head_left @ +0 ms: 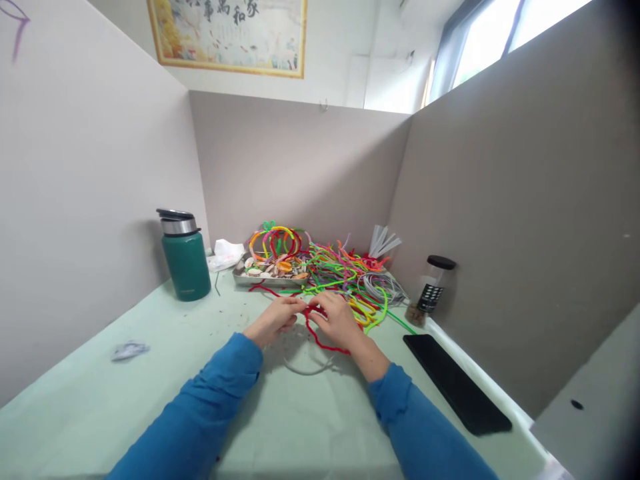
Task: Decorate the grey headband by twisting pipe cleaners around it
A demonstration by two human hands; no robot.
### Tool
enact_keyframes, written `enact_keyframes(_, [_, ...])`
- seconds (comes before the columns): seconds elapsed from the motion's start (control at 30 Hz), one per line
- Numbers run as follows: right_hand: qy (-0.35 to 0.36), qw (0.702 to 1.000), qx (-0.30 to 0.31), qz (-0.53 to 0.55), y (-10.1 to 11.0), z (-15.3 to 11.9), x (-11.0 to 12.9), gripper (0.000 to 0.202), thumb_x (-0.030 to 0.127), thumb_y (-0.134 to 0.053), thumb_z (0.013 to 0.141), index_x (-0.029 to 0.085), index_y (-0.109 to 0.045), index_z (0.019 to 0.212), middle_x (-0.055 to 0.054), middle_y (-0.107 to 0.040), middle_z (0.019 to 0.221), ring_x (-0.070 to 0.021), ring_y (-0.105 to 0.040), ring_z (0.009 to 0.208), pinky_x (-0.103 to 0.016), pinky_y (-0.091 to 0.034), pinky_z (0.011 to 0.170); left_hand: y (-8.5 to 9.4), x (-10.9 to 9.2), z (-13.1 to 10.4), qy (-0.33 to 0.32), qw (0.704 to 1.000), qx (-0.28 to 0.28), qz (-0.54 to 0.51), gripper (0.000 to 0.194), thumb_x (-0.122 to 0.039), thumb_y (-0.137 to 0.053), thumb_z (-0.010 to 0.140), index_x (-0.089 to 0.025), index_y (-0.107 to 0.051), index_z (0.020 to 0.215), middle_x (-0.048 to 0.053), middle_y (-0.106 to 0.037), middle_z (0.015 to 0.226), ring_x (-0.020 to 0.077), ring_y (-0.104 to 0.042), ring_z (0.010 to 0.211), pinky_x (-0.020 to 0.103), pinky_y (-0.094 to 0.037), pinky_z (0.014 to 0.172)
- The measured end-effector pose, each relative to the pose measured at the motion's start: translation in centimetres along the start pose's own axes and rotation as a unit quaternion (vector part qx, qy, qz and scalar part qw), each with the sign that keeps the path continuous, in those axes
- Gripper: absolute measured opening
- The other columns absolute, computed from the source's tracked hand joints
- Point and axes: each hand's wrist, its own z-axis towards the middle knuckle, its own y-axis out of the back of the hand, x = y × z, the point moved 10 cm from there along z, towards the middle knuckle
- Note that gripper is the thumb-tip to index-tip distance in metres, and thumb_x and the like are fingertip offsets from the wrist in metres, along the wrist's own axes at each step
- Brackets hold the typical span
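Note:
My left hand and my right hand meet over the middle of the table, fingertips almost touching. Both are closed in a pinch on a red pipe cleaner, which loops down below my right hand toward its wrist. The exact spot where the fingers grip it is partly hidden. A grey curved strand lies on the table just under the hands. Behind them spreads a tangled pile of coloured pipe cleaners, with yellow and green loops close to my right hand.
A metal tray of small pieces stands behind the hands. At left are a green bottle, white tissue and a crumpled scrap. At right are a black-lidded jar and a black slab. Partitions enclose the table.

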Motion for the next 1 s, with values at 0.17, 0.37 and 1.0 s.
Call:
enact_keyframes(0.17, [0.011,0.998,0.010,-0.060,-0.2,0.0,0.5,0.011,0.027,-0.058,0.080,0.019,-0.058,0.088,-0.007,-0.060,0.089,-0.0211,-0.051,0.085,-0.033,-0.033,0.074,0.3,0.2,0.2,0.001,1.000,-0.016,-0.001,0.033,-0.041,-0.067,0.065,-0.017,-0.045,0.066,-0.011,-0.021,0.044,0.0022,-0.015,0.036,0.019,-0.007,0.036])
enact_keyframes(0.37, [0.022,0.997,0.013,-0.068,-0.4,0.2,0.5,0.008,0.024,-0.053,0.083,0.020,-0.060,0.081,-0.006,-0.060,0.080,-0.0192,-0.052,0.080,-0.031,-0.032,0.072,0.1,0.1,0.0,-0.002,1.000,-0.012,0.020,0.030,-0.041,-0.067,0.065,-0.015,-0.051,0.068,-0.011,-0.023,0.042,0.0025,-0.015,0.036,0.020,-0.007,0.036])
enact_keyframes(1.0, [-0.082,0.984,-0.012,0.157,-0.1,0.1,-2.0,0.020,0.034,-0.052,0.083,0.019,-0.063,0.076,-0.003,-0.062,0.075,-0.0154,-0.056,0.070,-0.026,-0.042,0.064,-1.1,-0.8,-0.9,-0.017,0.997,0.035,0.061,0.032,-0.043,-0.061,0.069,-0.011,-0.059,0.069,-0.005,-0.046,0.047,0.0028,-0.015,0.037,0.021,-0.008,0.036])
